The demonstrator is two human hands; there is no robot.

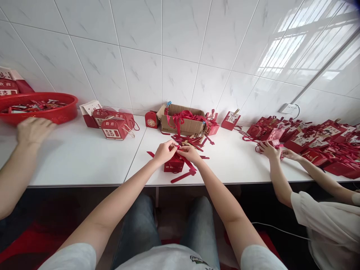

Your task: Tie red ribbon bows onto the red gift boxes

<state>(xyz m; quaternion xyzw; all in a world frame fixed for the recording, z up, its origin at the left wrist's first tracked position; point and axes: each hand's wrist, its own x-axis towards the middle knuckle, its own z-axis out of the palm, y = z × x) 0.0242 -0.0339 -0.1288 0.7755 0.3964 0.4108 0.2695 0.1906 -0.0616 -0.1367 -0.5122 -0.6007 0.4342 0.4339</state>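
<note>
Right in front of me a small red gift box (pixel 173 165) with pale lettering stands on the white table. Above its top, my left hand (pixel 165 151) and my right hand (pixel 189 153) meet, fingertips pinched on a red ribbon (pixel 190 165) whose tail hangs down past the box's right side. Exactly how the ribbon lies between the fingertips is hidden. Loose red strips with a knot-like end (pixel 183 176) lie to the right of the box. Just behind my hands is a pile of red and gold tags (pixel 194 141).
Behind the pile, a cardboard box (pixel 182 128) holds red ribbons. More gift boxes (pixel 114 128) stand left, and many ribboned ones (pixel 317 140) crowd the right. A person's blurred hand (pixel 35 131) is near a red basin (pixel 63 108); another person's hands (pixel 271 150) hold a box at right.
</note>
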